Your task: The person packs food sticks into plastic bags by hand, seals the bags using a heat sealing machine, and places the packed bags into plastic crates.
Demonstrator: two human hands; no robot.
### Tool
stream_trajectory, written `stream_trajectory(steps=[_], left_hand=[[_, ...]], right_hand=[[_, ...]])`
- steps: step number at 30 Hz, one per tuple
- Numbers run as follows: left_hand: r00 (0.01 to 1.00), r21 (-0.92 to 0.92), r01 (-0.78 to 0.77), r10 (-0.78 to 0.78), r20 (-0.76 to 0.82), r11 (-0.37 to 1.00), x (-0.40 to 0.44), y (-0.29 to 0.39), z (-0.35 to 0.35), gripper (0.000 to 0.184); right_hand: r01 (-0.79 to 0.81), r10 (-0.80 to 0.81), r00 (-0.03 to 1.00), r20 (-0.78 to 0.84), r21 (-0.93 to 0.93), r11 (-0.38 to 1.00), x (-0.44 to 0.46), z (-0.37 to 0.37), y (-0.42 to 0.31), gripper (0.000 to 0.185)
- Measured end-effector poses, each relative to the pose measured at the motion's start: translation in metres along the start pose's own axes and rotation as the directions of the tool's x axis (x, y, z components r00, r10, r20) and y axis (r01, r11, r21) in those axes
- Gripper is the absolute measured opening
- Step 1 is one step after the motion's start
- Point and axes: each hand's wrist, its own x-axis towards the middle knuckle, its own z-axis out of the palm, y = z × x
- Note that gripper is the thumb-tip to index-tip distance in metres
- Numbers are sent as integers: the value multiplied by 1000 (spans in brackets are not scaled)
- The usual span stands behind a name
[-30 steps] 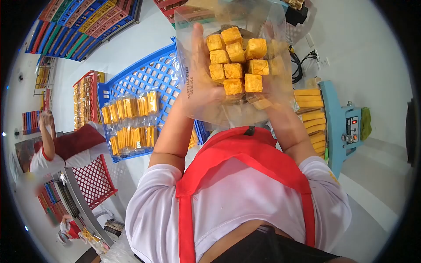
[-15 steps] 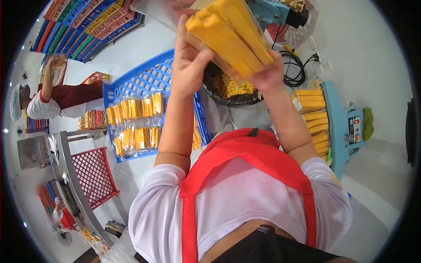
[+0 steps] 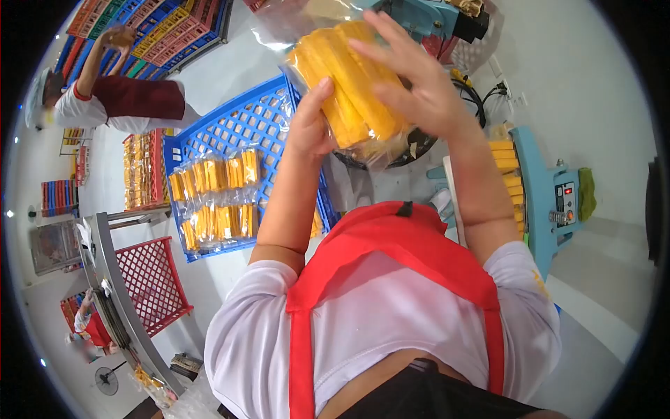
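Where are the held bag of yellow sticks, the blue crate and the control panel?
Bag of yellow sticks [image 3: 342, 89]: head view, middle of the sticks, through the film.
Blue crate [image 3: 259, 115]: head view, bare latticework.
Control panel [image 3: 567, 202]: head view, middle of its face.

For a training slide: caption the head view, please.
Left hand holds a clear plastic bag of long yellow sticks; right hand spread across it.

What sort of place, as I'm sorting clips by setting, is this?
Probably a food-packing room, judging by the held bag of yellow sticks, similar bags in a blue plastic crate, and stacked crates beyond.
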Motion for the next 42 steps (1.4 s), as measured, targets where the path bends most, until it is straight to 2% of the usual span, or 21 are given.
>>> stream_trajectory(steps=[3,4,5,6,8,11,15,17,20,22,23,26,29,31,33,35,36,37,39,41,42], left_hand=[[992,-227,129,-129,17,965,-4,-17,3,46],[978,-507,207,-162,131,837,-4,-24,6,47],[957,-726,287,-153,247,625,-2,-30,8,48],[966,-686,252,-138,217,682,-1,-35,2,49],[951,-677,309,-227,211,668,1,-39,-13,50],[929,-703,356,-312,197,616,-4,-38,-21,51],[933,-736,346,-294,206,583,-4,-42,-35,54],[918,-744,389,-302,259,543,-4,-42,-43,51],[916,-704,384,-346,205,597,-16,-33,-51,51],[909,-678,379,-390,146,630,-30,-27,-54,51],[905,-679,376,-408,123,631,-38,-27,-55,51],[890,-735,358,-448,83,576,-61,-36,-57,51],[891,-780,356,-437,119,514,-84,-51,-77,57],[952,-822,242,-288,99,515,-103,-79,-115,60],[924,-897,350,56,378,271,-121,-121,-161,77],[984,-839,72,-176,-29,539,-140,-114,-159,72],[984,-843,59,-172,-40,535,-143,-113,-155,72],[952,-805,-54,-213,-221,591,-144,-110,-152,65],[884,-741,-169,-234,-406,650,-140,-98,-147,59],[729,-465,-228,-166,-664,856,-135,-81,-147,48],[710,-565,-177,-293,-640,806,-150,-84,-173,42]], right_hand=[[9,36,991,130,-326,945,38,-6,-11,36],[-270,282,885,370,-87,959,45,2,9,40],[-568,403,665,629,75,820,49,11,27,46],[-570,399,660,637,79,817,50,20,40,46],[-820,440,414,797,117,560,49,37,58,45],[-865,438,355,826,113,489,47,47,58,43],[-834,472,402,785,101,542,42,58,63,43],[-678,479,455,750,-56,732,45,55,55,46],[-462,429,817,385,-8,887,32,44,30,39],[-547,496,822,282,145,824,24,34,32,38],[-716,634,698,334,292,634,11,30,45,43],[-856,460,516,723,405,323,-37,15,86,23],[-932,366,363,857,339,131,-74,28,84,13],[-915,306,392,868,404,28,-86,42,75,12],[-883,251,431,867,462,-82,-88,61,61,11],[-924,450,313,837,377,-60,-88,86,42,12],[-942,494,306,814,333,37,-89,104,31,13],[-950,535,309,787,282,134,-90,123,21,14],[-931,445,329,833,208,299,-99,158,8,13],[-928,310,317,896,226,295,-102,187,-7,15],[-928,297,320,900,233,292,-107,202,-12,15]])
